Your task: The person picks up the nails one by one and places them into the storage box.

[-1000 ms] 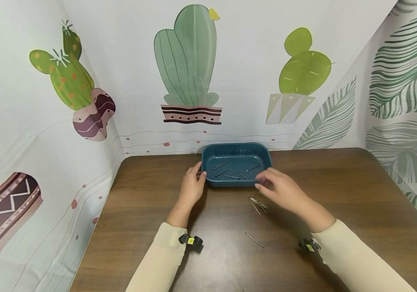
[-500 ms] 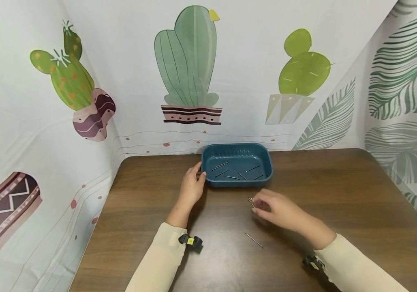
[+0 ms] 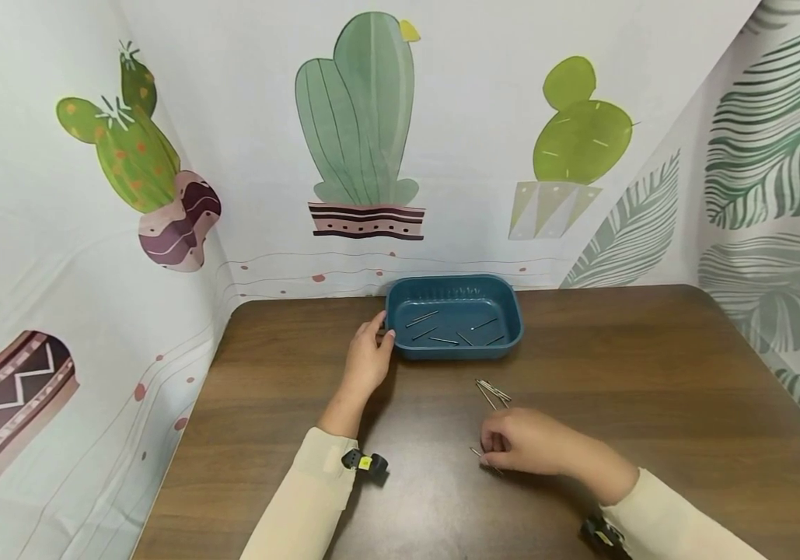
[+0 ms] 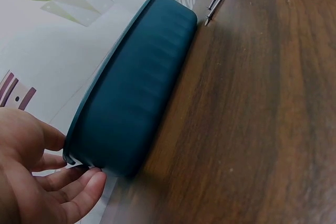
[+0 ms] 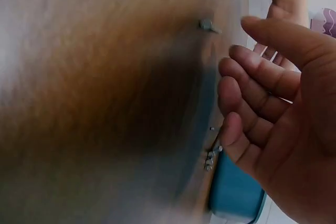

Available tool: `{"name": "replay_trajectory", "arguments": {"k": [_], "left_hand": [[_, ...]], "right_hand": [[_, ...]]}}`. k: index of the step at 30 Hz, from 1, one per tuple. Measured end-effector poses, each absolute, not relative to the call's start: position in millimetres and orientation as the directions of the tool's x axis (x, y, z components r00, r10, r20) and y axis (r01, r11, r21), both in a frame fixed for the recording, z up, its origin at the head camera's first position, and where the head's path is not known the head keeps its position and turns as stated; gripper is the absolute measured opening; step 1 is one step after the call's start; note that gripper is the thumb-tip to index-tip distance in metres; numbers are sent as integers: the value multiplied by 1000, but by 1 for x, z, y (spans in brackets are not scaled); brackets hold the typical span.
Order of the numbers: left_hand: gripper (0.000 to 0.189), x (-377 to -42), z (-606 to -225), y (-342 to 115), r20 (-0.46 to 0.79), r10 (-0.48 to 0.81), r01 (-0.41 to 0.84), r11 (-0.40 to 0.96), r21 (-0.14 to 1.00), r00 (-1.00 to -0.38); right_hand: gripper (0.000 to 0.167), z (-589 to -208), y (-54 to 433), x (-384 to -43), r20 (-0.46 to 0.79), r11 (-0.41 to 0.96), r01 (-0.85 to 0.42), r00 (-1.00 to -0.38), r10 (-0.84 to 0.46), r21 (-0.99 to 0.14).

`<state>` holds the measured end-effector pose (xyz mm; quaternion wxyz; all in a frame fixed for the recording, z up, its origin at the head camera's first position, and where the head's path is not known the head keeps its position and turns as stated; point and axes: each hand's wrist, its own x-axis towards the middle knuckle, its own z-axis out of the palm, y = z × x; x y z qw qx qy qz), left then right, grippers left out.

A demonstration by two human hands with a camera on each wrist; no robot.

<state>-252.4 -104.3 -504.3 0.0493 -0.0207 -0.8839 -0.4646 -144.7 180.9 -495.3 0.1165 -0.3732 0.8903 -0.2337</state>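
Lone nail (image 3: 476, 452) just beneath the right grip (image 3: 529, 442), partly hidden

No legible txt, nos. or brands in any view. L wrist cam (image 3: 377, 468) has a small yellow label (image 3: 365, 463) w/ a faint mark, too tiny to read. R wrist cam (image 3: 592, 532) has a yellow tag (image 3: 604, 537) too, tilted & blurry, so any marking on it can't be made out.
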Motion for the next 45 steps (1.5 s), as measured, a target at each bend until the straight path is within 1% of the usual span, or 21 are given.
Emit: {"name": "replay_trajectory", "arguments": {"k": [3,6,11,24,32,40,45], "left_hand": [[48,-253,-504,-104,112,-8,87,567,819,-994],[48,-253,-504,-104,114,-9,89,565,820,-993],[48,-252,-504,-104,115,-9,90,566,820,-993],[48,-253,-504,-104,101,-10,78,564,822,-995],[48,-253,-505,-104,105,-11,81,565,821,-994],[48,-253,-504,-104,105,-15,78,561,824,-994],[48,-253,-505,-104,104,-12,80,564,822,-994]], "right_hand": [[23,-496,180,-143,-72,622,-620,-678,-732,-478],[23,-497,180,-143,-94,627,-623,-671,-736,-467],[21,-497,179,-144,-118,643,-605,-679,-725,-470],[20,-499,178,-143,-115,659,-609,-690,-715,-442],[17,-498,175,-142,-121,675,-593,-705,-698,-439],[16,-498,173,-143,-74,693,-578,-743,-665,-431],[14,-497,172,-144,3,676,-587,-757,-654,-446]]}}
